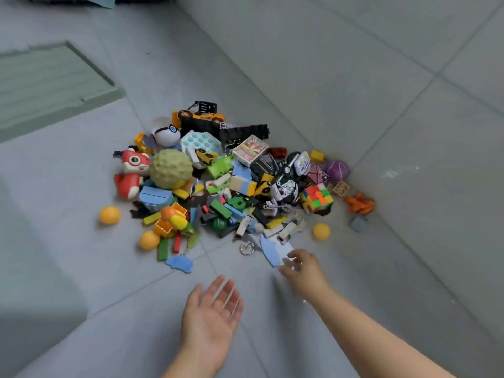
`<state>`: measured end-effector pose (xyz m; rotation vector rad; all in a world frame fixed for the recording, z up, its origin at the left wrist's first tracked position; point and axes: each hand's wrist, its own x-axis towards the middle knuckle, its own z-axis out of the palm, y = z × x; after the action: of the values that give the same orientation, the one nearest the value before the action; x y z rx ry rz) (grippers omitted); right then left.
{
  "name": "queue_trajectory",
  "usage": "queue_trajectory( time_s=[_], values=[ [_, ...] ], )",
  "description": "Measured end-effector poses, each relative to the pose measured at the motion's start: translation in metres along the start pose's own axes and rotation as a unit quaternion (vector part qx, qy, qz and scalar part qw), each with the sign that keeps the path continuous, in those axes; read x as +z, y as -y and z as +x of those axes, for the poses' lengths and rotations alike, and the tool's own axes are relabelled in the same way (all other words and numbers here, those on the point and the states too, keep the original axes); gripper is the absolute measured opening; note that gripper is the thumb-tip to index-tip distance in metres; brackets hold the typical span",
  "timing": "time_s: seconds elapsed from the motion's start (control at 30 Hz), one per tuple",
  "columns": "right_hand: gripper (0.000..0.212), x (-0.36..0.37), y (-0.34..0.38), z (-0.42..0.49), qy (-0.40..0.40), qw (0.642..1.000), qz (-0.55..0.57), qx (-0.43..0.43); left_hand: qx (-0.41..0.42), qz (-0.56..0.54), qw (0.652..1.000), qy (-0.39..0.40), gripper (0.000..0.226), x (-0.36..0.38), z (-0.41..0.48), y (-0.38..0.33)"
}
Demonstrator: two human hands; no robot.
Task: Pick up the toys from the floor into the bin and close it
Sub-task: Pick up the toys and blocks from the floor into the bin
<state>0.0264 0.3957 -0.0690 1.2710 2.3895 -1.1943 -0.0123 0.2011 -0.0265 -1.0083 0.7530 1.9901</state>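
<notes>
My left hand hangs nearest, palm up, fingers loosely spread, holding nothing, above the grey tiled floor. My right hand is further out, fingers curled around the near end of a flat pale-blue foam piece; whether the pinch has closed I cannot tell, the frame is blurred there. The piece's long axis runs from my fingertips up-left toward the pile. Just left of it lies a small metal ring, then another jagged blue foam scrap. Three smooth orange balls sit at the pile's near edge: one right, two left. The toys form one heap on the floor: hard plastic bricks in green, yellow, red; a glossy colour cube; a bumpy pale-green ball; a red-and-white fox-like figure. Further back, a white ball capsule and a yellow-and-black toy truck, lying tipped. A purple ball sits far right. A ribbed pale-green panel lies flat at far left; no bin identifiable.
</notes>
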Motion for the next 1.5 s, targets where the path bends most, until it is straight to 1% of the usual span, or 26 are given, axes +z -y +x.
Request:
queue_trajectory(
  time_s=[0.03, 0.07, 0.13, 0.23, 0.3, 0.33, 0.4, 0.43, 0.47, 0.53, 0.6, 0.67, 0.77, 0.87, 0.93, 0.97, 1.03, 1.07, 1.13, 1.2, 1.23, 1.3, 1.33, 1.37, 1.43, 1.5],
  values=[
    [0.037, 0.005, 0.001, 0.008, 0.009, 0.997, -0.069, -0.036, -0.013, -0.01, 1.0, -0.018, 0.04, -0.011, 0.004, 0.009],
    [0.044, 0.009, 0.006, 0.013, 0.009, 0.989, -0.134, -0.065, -0.025, -0.009, 0.999, -0.031, 0.039, -0.017, 0.006, 0.016],
    [0.042, 0.017, 0.019, 0.017, -0.012, 0.969, -0.227, -0.101, -0.032, 0.006, 0.999, -0.039, 0.04, -0.019, 0.009, 0.022],
    [0.035, 0.022, 0.024, 0.018, -0.04, 0.961, -0.262, -0.084, -0.003, 0.04, 0.999, -0.032, 0.039, -0.008, 0.016, 0.016],
    [0.029, 0.018, 0.02, 0.014, -0.043, 0.971, -0.229, -0.044, 0.018, 0.051, 0.998, -0.017, 0.038, 0.0, 0.02, 0.01],
    [0.027, 0.015, 0.018, 0.008, -0.041, 0.98, -0.192, -0.02, 0.025, 0.054, 0.998, -0.008, 0.038, 0.004, 0.021, 0.008],
    [0.024, 0.009, 0.015, -0.01, -0.024, 0.997, -0.071, 0.006, 0.035, 0.066, 0.997, 0.007, 0.037, 0.012, 0.022, 0.005],
    [0.022, 0.009, 0.016, -0.023, -0.006, 1.0, -0.016, -0.009, 0.04, 0.074, 0.996, 0.017, 0.036, 0.015, 0.022, 0.005],
    [0.02, 0.01, 0.018, -0.038, 0.023, 0.999, 0.01, -0.041, 0.045, 0.082, 0.995, 0.027, 0.035, 0.018, 0.022, 0.007],
    [0.022, 0.015, 0.028, -0.064, 0.092, 0.989, 0.007, -0.118, 0.063, 0.097, 0.992, 0.043, 0.032, 0.023, 0.024, 0.009],
    [0.024, 0.018, 0.038, -0.073, 0.127, 0.978, 0.005, -0.163, 0.089, 0.101, 0.99, 0.042, 0.024, 0.024, 0.026, 0.011],
    [0.032, 0.014, 0.046, -0.059, 0.101, 0.98, -0.003, -0.173, 0.105, 0.078, 0.991, 0.03, 0.015, 0.021, 0.027, 0.008],
    [0.058, 0.009, 0.055, -0.023, 0.032, 0.979, -0.079, -0.187, 0.105, 0.041, 0.993, 0.029, 0.021, 0.013, 0.026, -0.004],
    [0.084, 0.016, 0.067, 0.011, 0.036, 0.958, -0.198, -0.207, 0.089, 0.022, 0.995, 0.033, 0.029, 0.005, 0.02, -0.018],
    [0.089, 0.03, 0.075, 0.027, 0.042, 0.937, -0.264, -0.224, 0.087, 0.012, 0.995, 0.042, 0.034, 0.0, 0.016, -0.027],
    [0.088, 0.041, 0.077, 0.031, 0.033, 0.93, -0.283, -0.232, 0.089, 0.014, 0.995, 0.046, 0.037, -0.004, 0.012, -0.031],
    [0.082, 0.061, 0.071, 0.03, -0.011, 0.915, -0.318, -0.247, 0.084, 0.021, 0.995, 0.052, 0.041, -0.007, 0.008, -0.035],
    [0.081, 0.072, 0.065, 0.025, -0.017, 0.914, -0.318, -0.25, 0.082, 0.019, 0.995, 0.046, 0.042, -0.011, 0.006, -0.037],
    [0.077, 0.089, 0.052, 0.009, -0.027, 0.919, -0.295, -0.262, 0.077, 0.013, 0.996, 0.036, 0.044, -0.015, 0.002, -0.042],
    [0.075, 0.097, 0.043, 0.002, -0.079, 0.92, -0.259, -0.284, 0.078, 0.009, 0.997, 0.026, 0.044, -0.019, -0.002, -0.046],
    [0.076, 0.097, 0.042, 0.003, -0.096, 0.927, -0.227, -0.282, 0.082, 0.007, 0.996, 0.02, 0.044, -0.023, -0.003, -0.048],
    [0.082, 0.098, 0.044, 0.01, -0.069, 0.948, -0.188, -0.246, 0.086, 0.007, 0.996, 0.004, 0.044, -0.03, -0.004, -0.049],
    [0.083, 0.099, 0.046, 0.015, -0.06, 0.953, -0.187, -0.232, 0.086, 0.005, 0.996, -0.004, 0.044, -0.034, -0.004, -0.049],
    [0.082, 0.099, 0.05, 0.018, -0.07, 0.949, -0.203, -0.231, 0.083, 0.002, 0.996, -0.009, 0.044, -0.036, -0.004, -0.049],
    [0.071, 0.101, 0.053, 0.018, -0.072, 0.935, -0.249, -0.241, 0.077, -0.002, 0.997, -0.012, 0.044, -0.039, -0.004, -0.049],
    [0.055, 0.104, 0.046, 0.007, -0.081, 0.924, -0.255, -0.274, 0.073, -0.002, 0.997, -0.011, 0.044, -0.039, -0.004, -0.049]
  ],
)
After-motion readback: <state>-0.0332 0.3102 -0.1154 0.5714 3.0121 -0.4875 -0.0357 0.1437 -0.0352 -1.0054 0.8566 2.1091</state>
